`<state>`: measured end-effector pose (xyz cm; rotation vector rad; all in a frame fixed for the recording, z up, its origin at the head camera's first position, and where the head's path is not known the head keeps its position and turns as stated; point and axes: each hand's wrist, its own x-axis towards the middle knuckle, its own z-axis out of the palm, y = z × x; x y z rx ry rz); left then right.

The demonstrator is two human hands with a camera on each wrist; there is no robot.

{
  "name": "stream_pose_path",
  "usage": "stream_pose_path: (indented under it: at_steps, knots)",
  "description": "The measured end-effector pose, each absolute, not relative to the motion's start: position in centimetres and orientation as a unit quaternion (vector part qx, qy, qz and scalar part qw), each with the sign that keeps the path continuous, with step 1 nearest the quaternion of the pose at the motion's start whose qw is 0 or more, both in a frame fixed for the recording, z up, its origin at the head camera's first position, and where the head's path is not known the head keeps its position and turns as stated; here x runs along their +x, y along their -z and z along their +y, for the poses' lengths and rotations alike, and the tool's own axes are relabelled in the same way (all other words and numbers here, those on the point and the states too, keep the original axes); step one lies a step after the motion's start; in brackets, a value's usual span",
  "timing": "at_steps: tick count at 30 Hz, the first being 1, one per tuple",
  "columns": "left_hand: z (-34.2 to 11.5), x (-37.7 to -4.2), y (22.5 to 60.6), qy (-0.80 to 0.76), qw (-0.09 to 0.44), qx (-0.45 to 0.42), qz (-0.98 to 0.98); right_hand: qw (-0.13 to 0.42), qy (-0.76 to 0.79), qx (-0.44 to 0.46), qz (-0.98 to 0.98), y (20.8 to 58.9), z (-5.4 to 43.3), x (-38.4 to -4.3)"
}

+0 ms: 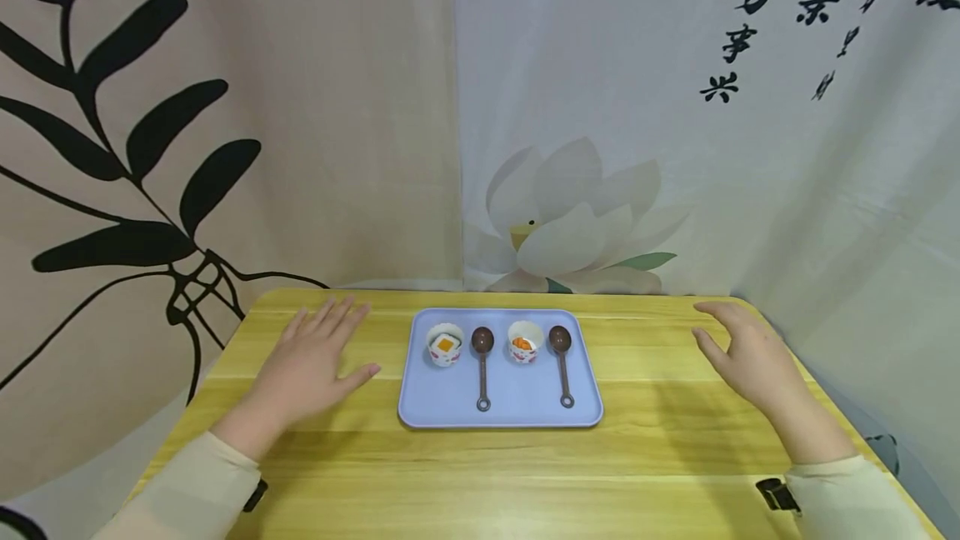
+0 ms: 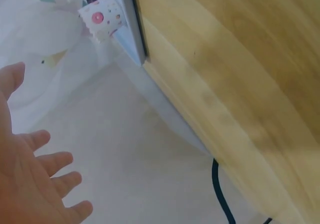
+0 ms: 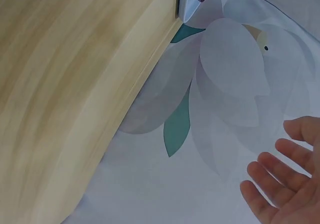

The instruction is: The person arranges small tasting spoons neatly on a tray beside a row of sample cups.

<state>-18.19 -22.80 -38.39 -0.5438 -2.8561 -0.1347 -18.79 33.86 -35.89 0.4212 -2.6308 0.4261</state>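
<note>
A lilac-blue tray (image 1: 450, 407) lies on the wooden table. On it stand two small paper cups with a red pattern: the left cup (image 1: 444, 355) has a white and yellow-orange piece in it, the right cup (image 1: 525, 355) some orange pieces. To the right of each cup lies a brown spoon, the left spoon (image 1: 483, 357) and the right spoon (image 1: 561, 357), bowls toward the back. My left hand (image 1: 315, 361) is spread left of the tray, holding nothing. Well right of the tray my right hand (image 1: 757, 357) is held with relaxed fingers and nothing in it.
The yellow wooden table (image 1: 495, 482) ends at a printed curtain (image 1: 360, 148) along its back edge. Dark bands with black clips or straps (image 1: 777, 494) show at the sleeve cuffs. A black cable-like curve (image 1: 22, 523) shows at the lower left corner.
</note>
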Motion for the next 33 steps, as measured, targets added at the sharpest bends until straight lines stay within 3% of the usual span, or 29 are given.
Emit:
stream_pose_path:
  at_steps: [33]
  knots:
    - [-24.0,-18.9,36.1,0.002,0.136,-0.181,-0.974,0.206,-0.073,0.23,-0.948,33.1,33.8,-20.2]
